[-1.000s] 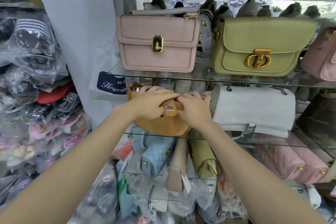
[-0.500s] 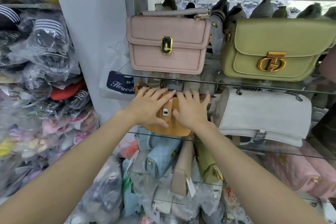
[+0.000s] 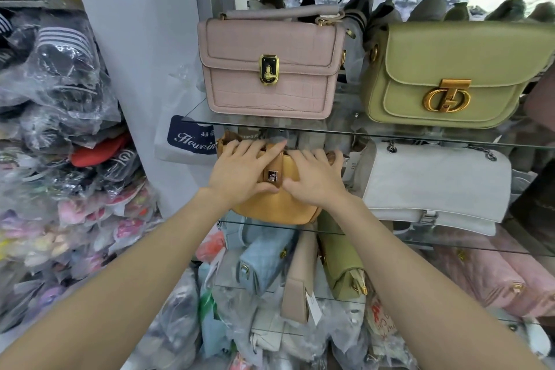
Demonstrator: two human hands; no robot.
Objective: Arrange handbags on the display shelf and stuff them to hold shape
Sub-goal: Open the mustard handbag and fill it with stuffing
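Note:
A tan round-bottomed handbag (image 3: 274,207) stands on the middle glass shelf (image 3: 450,242), at its left end. My left hand (image 3: 243,170) lies flat on the bag's left front, fingers straight and pointing up to the right. My right hand (image 3: 312,176) presses the right front the same way, fingers spread. Between the two thumbs shows the bag's strap with a small metal clasp (image 3: 272,176). The bag's top is partly hidden under the upper glass shelf (image 3: 390,137).
On the upper shelf stand a pink croc-textured bag (image 3: 270,69) and an olive bag (image 3: 444,75). A white quilted bag (image 3: 432,186) sits right of the tan one. Blue, beige, olive and pink bags crowd the lower shelf. Plastic-wrapped goods (image 3: 60,129) pile at left.
Both hands went from curled around the strap clasp to lying flat on the bag's front. The view shifted so the shelf sits further right.

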